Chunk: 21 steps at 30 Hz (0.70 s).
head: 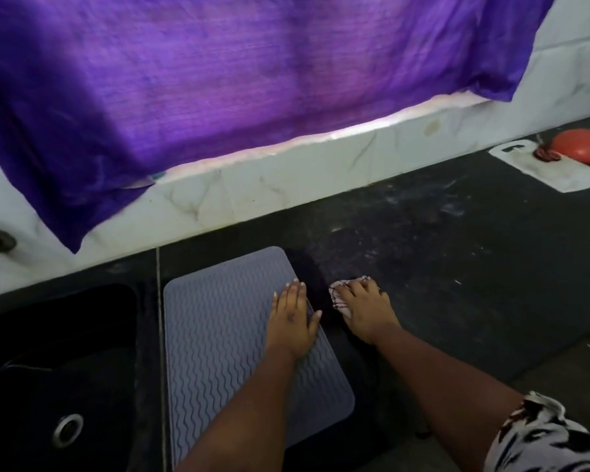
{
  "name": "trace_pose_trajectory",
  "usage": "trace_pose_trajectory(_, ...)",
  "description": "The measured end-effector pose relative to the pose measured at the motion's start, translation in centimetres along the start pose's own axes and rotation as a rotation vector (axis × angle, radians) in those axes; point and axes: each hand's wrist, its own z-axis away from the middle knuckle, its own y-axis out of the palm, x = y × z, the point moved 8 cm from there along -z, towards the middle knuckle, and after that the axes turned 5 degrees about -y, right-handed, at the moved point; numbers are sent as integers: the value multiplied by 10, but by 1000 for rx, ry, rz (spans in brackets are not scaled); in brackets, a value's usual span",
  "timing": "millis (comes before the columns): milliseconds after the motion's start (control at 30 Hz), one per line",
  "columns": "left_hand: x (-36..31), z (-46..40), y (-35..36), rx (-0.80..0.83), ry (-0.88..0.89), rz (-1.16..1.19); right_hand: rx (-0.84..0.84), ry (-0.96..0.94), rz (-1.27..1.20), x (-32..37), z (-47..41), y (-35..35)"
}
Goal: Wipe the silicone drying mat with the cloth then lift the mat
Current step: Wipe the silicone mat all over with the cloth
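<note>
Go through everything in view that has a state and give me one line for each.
Silicone drying mat: flat on the counter, not lifted.
Cloth: bunched on the counter right of the mat, off it.
Left hand: flat, pressing the mat's right edge.
Right hand: on top of the cloth, fingers curled over it.
Sink: dark basin, contents unclear.
Purple curtain: hanging over the sill.
</note>
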Motion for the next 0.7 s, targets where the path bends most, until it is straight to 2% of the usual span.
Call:
trace_pose_trajectory(100,20,3,-13,-39,-84,29,40,21,-1,-2,-18,-10)
trace_pose_trajectory(167,41,8,-25,-68,-151,61,-26,150,-133,-3,-31,-31)
trace_pose_trajectory(233,70,12,-43,-97,-227,57,-232,428,-543,-10,-41,-59)
trace_pose_trajectory(267,87,14,-53,-105,-263,15,-293,569,-833,-9,-45,-65)
trace_pose_trajectory(300,104,16,-64,-108,-292,-51,-278,661,-1155,0,-53,-63)
trace_pose_trajectory(333,122,18,-76,-106,-321,-112,-182,685,-1442,20,-63,-62)
trace_pose_trajectory(367,142,21,-87,-98,-362,-138,-34,651,-1613,45,-72,-62)
trace_pose_trajectory(400,162,25,-98,-97,-414,-124,121,586,-1663,71,-76,-63)
trace_pose_trajectory(433,182,29,-109,-109,-471,-93,229,513,-1609,93,-79,-62)
trace_pose_trajectory(467,201,33,-120,-126,-530,-68,262,451,-1504,110,-83,-60)
trace_pose_trajectory(567,254,41,-138,-103,-678,-65,236,264,-1132,159,-98,-57)
trace_pose_trajectory(633,284,40,-140,-48,-709,-46,291,164,-1055,200,-108,-53)
trace_pose_trajectory(700,304,30,-137,-3,-658,-57,265,55,-917,235,-128,-54)
